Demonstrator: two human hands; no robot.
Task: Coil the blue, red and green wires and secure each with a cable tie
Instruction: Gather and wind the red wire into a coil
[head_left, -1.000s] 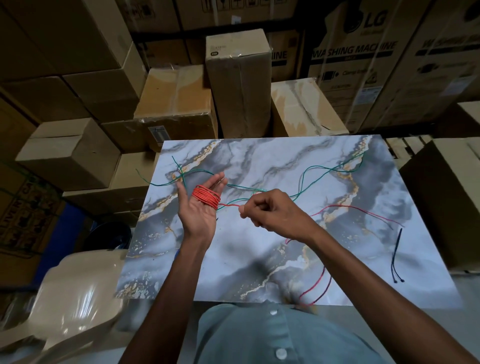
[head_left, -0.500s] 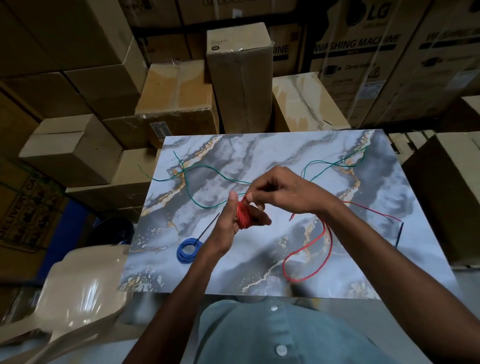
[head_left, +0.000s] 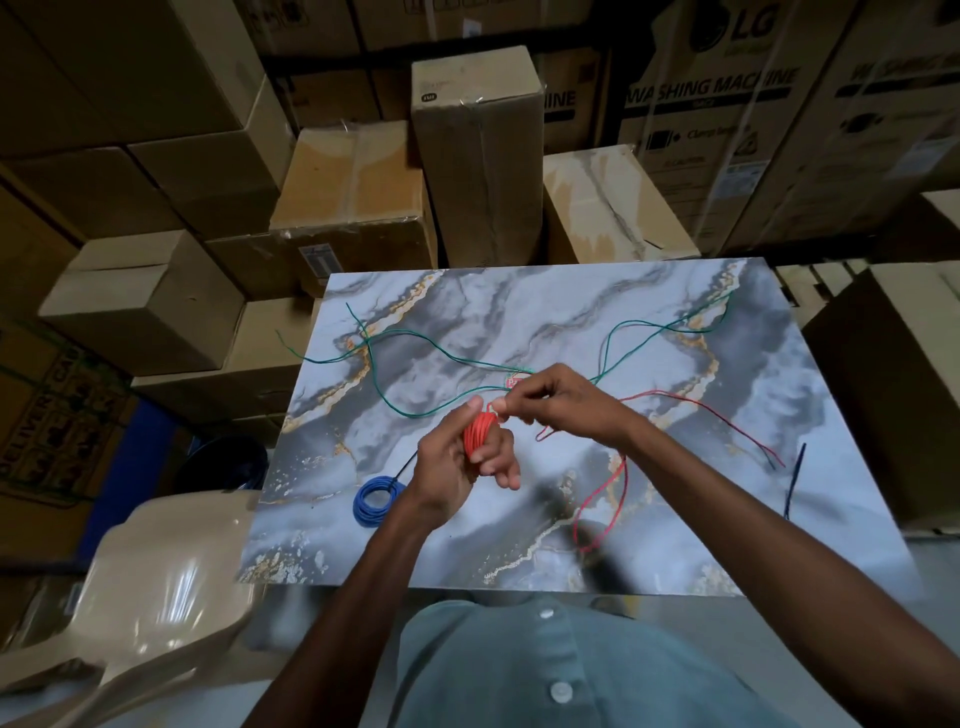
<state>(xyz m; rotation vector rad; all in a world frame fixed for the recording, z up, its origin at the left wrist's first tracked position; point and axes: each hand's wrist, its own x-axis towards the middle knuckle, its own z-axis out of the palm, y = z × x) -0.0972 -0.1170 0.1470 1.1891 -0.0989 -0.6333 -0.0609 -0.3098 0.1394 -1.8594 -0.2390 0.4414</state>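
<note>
Red wire is wound in a tight coil (head_left: 478, 435) around the fingers of my left hand (head_left: 457, 467), held above the middle of the marble table (head_left: 519, 519). My right hand (head_left: 558, 402) pinches the red wire right at the top of that coil. The loose rest of the red wire (head_left: 605, 499) loops over the table below and to the right of my hands. A blue coil (head_left: 375, 501) with a black cable tie lies at the table's left. The green wire (head_left: 415, 343) sprawls uncoiled across the far half.
A dark cable tie (head_left: 795, 480) lies near the table's right edge. Cardboard boxes (head_left: 353, 197) are stacked behind and on both sides of the table. A beige plastic chair (head_left: 156, 587) stands at the near left.
My left hand has turned from palm up to edge-on. My right hand rose from beside it to the top of the red coil, and the loose red wire shifted.
</note>
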